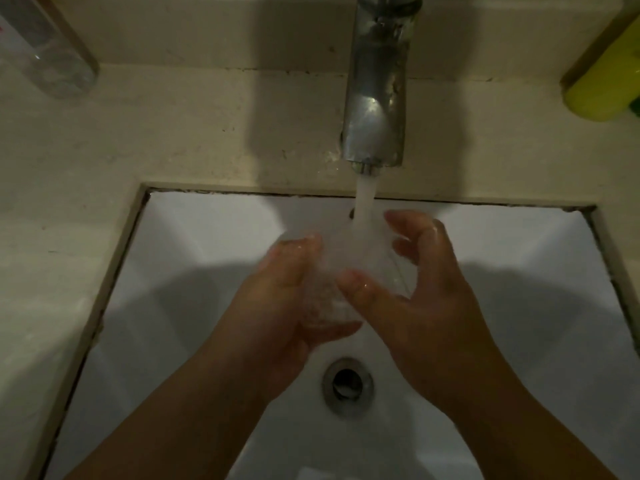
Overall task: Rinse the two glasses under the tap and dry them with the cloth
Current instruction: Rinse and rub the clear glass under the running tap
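Observation:
A clear glass [360, 265] is held over the white sink [180, 244], under the running stream from the chrome tap [377, 109]. My left hand [277, 306] cups the glass from the left and below. My right hand [415, 292] grips it from the right, thumb on the near side and fingers curled round the far rim. Water runs over the glass and blurs its outline. No cloth is in view.
A second clear glass [52, 53] stands on the beige counter at the back left. A yellow-green bottle [606, 77] lies at the back right. The drain [348, 384] sits below my hands in the basin.

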